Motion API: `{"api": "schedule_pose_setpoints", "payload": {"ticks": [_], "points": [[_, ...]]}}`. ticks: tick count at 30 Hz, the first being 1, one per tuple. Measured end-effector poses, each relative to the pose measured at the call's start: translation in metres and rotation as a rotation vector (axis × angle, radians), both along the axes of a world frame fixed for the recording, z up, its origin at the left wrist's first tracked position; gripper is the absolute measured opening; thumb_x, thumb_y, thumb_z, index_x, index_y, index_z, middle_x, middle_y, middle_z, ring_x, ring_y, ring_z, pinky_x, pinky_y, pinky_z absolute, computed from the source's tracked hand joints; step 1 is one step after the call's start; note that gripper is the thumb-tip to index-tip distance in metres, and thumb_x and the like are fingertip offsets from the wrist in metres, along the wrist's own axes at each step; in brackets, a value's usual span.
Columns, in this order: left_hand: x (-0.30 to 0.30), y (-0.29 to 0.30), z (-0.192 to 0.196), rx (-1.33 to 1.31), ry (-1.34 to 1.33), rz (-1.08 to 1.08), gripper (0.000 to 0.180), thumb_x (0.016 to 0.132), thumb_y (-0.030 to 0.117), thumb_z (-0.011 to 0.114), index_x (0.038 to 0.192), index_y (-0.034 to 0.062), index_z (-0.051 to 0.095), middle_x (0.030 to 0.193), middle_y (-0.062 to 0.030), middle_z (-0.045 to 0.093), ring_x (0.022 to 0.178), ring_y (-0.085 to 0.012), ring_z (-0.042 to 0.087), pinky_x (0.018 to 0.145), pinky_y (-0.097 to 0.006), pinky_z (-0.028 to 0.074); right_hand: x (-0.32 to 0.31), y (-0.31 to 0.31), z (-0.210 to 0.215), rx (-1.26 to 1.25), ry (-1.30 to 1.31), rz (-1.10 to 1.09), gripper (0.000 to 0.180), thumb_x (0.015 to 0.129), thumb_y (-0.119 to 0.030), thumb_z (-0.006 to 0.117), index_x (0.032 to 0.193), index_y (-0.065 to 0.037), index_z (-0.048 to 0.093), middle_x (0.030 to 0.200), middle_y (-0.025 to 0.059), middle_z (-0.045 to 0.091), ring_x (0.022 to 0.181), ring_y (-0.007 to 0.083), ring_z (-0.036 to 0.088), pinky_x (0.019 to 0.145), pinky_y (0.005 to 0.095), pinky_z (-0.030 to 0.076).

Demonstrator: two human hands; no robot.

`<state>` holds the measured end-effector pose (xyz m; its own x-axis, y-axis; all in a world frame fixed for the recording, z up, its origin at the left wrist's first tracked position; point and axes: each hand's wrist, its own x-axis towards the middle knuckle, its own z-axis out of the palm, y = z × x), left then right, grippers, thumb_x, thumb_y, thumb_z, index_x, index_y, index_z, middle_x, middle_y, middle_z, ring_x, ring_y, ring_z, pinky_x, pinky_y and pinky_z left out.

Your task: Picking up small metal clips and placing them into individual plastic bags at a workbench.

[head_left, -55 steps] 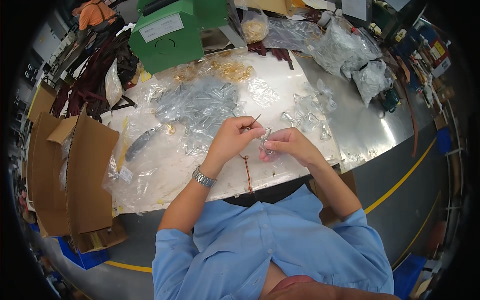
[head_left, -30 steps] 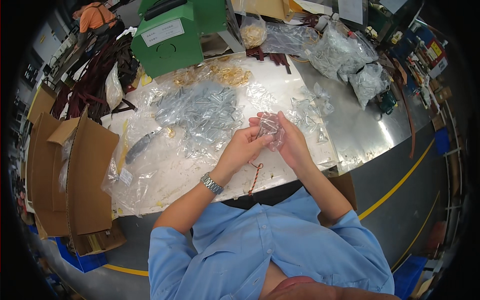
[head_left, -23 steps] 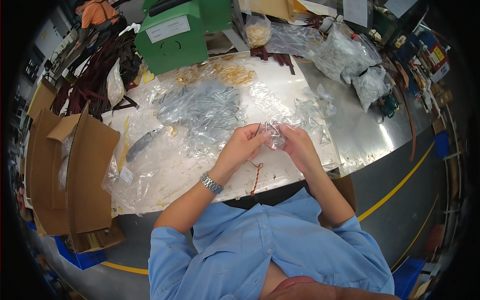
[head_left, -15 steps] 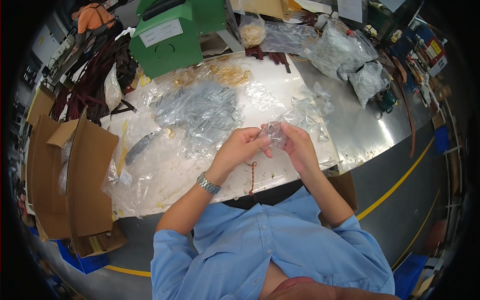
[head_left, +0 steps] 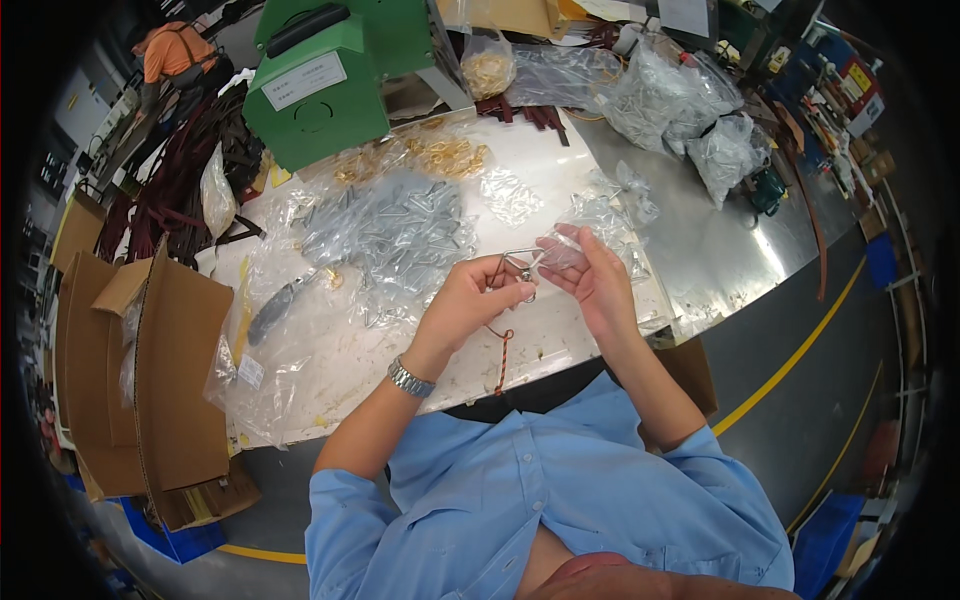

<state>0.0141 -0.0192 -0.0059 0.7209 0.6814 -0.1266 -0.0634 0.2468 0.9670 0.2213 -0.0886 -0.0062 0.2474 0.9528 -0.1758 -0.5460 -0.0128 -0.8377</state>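
My left hand [head_left: 462, 305] pinches a silver metal hook-like fitting [head_left: 524, 268] between thumb and fingers, above the front part of the white-topped table [head_left: 440, 372]. Close beside it, my right hand [head_left: 604, 287] has a small clear plastic bag [head_left: 562, 252] in its fingers. The bag touches or nearly touches the fitting's end; I cannot tell which. Beyond my hands lies a broad heap of silver metal pieces [head_left: 385, 225] in clear plastic. Gold-coloured pieces [head_left: 450, 157] lie behind that heap. An orange twisted cord [head_left: 504, 365] hangs at the table's front edge.
A green machine [head_left: 320, 105] stands at the back left. An open cardboard box [head_left: 185, 370] is at the left. Stuffed clear bags [head_left: 650, 105] lie on the metal table [head_left: 725, 270] to the right. A person in orange [head_left: 178, 50] bends over at the far left.
The metal fitting now shows out of the clear bag, in my left fingers. My right hand has drawn the bag slightly up and away. The view has shifted a little.
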Motion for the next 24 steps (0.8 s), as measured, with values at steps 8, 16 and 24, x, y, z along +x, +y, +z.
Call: {"api": "schedule_pose_setpoints", "payload": {"ticks": [8,16,24], "points": [[0.003,-0.002,0.009,-0.045,-0.039,0.130,0.020,0.104,0.019,0.068,0.112,0.0024,0.075,0.084,-0.0007,0.075,0.055,0.0007,0.041,0.048,-0.019,0.031,-0.014,-0.003,0.002,0.039,-0.070,0.026,0.047,0.113,-0.039,0.052,0.135,0.002,0.061,0.123,0.0233,0.074,0.114,0.0282,0.074,0.102,0.0374,0.057],[0.001,0.002,-0.002,-0.079,-0.139,0.207,0.020,0.106,0.019,0.063,0.110,0.0006,0.071,0.097,-0.0105,0.080,0.050,0.0012,0.037,0.044,-0.017,0.029,-0.018,-0.004,0.007,0.094,-0.124,0.029,0.046,0.114,-0.035,0.049,0.137,0.004,0.060,0.124,0.0238,0.073,0.114,0.0260,0.074,0.102,0.0365,0.057],[0.002,0.002,-0.004,-0.102,-0.205,0.223,0.011,0.106,0.015,0.062,0.109,0.0049,0.060,0.105,-0.0213,0.078,0.047,0.0003,0.035,0.042,-0.017,0.026,-0.017,-0.002,0.001,0.088,-0.195,0.033,0.047,0.113,-0.034,0.051,0.136,0.006,0.062,0.126,0.0224,0.073,0.117,0.0243,0.072,0.106,0.0373,0.055]]}}
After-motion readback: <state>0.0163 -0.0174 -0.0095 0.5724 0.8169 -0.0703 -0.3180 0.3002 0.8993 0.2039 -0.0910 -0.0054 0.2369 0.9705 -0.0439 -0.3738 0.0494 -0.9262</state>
